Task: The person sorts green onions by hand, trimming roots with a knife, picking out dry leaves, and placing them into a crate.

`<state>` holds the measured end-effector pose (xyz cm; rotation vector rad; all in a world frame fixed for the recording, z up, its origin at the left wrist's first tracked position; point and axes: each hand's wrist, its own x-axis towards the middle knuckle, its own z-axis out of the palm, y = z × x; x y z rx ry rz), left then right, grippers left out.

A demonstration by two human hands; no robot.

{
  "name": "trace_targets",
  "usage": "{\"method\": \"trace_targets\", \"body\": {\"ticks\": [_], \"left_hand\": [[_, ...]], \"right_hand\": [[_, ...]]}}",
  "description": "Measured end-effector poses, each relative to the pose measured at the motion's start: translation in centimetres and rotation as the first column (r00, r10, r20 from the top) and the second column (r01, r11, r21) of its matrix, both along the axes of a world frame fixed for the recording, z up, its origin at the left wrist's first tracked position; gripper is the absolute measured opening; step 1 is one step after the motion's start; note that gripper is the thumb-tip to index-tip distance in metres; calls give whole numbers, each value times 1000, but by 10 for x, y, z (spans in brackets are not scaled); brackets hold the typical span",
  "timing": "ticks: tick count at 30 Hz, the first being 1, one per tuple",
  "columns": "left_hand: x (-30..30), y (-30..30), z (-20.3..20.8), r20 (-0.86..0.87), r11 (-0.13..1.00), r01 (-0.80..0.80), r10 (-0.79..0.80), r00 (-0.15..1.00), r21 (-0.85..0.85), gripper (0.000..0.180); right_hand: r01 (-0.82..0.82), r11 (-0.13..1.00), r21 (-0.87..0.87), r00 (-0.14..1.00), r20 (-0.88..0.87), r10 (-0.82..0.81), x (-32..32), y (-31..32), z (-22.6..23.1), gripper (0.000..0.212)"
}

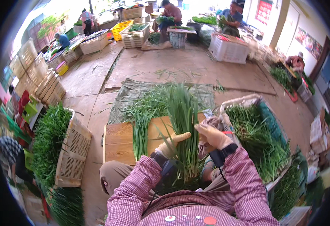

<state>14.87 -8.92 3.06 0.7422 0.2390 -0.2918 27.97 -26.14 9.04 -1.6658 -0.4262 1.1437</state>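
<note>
A thick bunch of long green chives [184,109] stands upright in front of my lap, leaves up and pale stems down. My left hand [169,146], in a pale glove, is wrapped round it from the left, one digit stretched across the stems. Just to the right of the bunch is my gloved right hand [214,136], its fingers pinched together. Whatever they hold is too small to make out. A crumpled greyish cloth [211,121] shows behind that hand. On the wooden board [116,142] lies a smaller row of chives [140,137], left of my left hand.
Loose chives [151,101] cover a grey-green tarp [124,98] beyond the board. Crates of greens flank me: a tilted white one [73,150] left, a pale-rimmed one [244,98] right. Stacked crates [48,84] stand farther left. Several people work around the room's edges.
</note>
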Motion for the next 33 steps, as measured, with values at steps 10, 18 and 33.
{"method": "trace_targets", "body": {"ticks": [10, 18, 33], "left_hand": [[8, 25, 19, 154, 853, 38, -138, 978, 521, 44], [21, 49, -3, 184, 485, -30, -275, 944, 874, 52], [24, 10, -12, 402, 678, -599, 452, 796, 425, 17]], "right_hand": [[-41, 815, 577, 999, 26, 31, -2, 35, -16, 31], [-295, 861, 414, 872, 486, 65, 17, 61, -63, 51], [-215, 874, 437, 802, 589, -97, 10, 56, -65, 105]]}}
